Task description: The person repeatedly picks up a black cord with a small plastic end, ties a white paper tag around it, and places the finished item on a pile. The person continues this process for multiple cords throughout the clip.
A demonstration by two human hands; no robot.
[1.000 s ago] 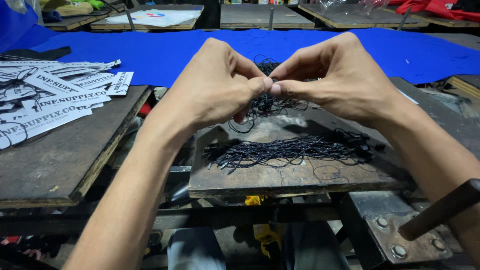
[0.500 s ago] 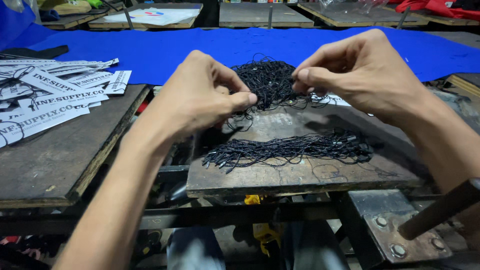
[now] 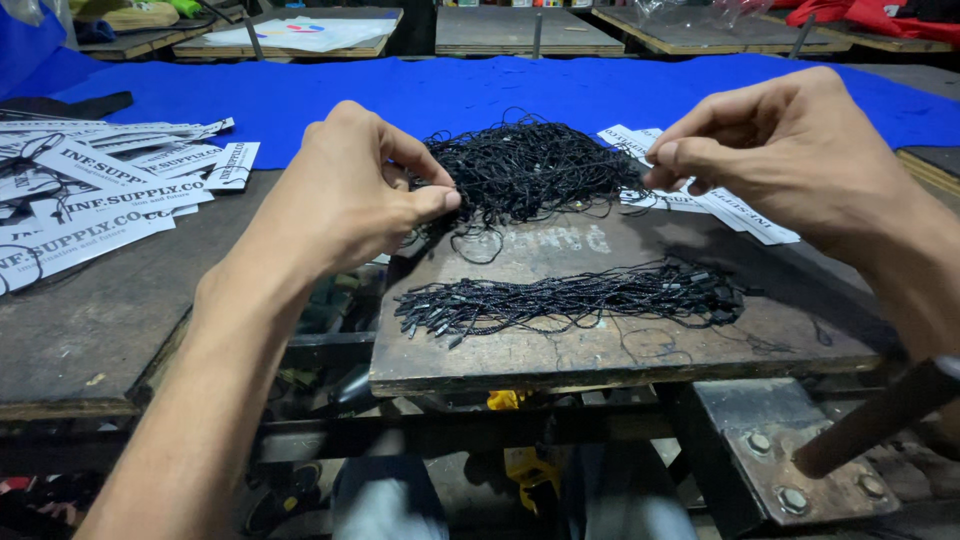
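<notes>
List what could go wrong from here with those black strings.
1. The left hand pinches at the edge of the tangled string heap; a pull may drag out a clump rather than one.
2. The straightened string bundle lies near the wooden board's front edge and could slip off.

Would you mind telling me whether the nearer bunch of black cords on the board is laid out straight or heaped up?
Laid out straight: the nearer cords lie side by side across the wooden board, unlike the tangled heap behind them.
</notes>
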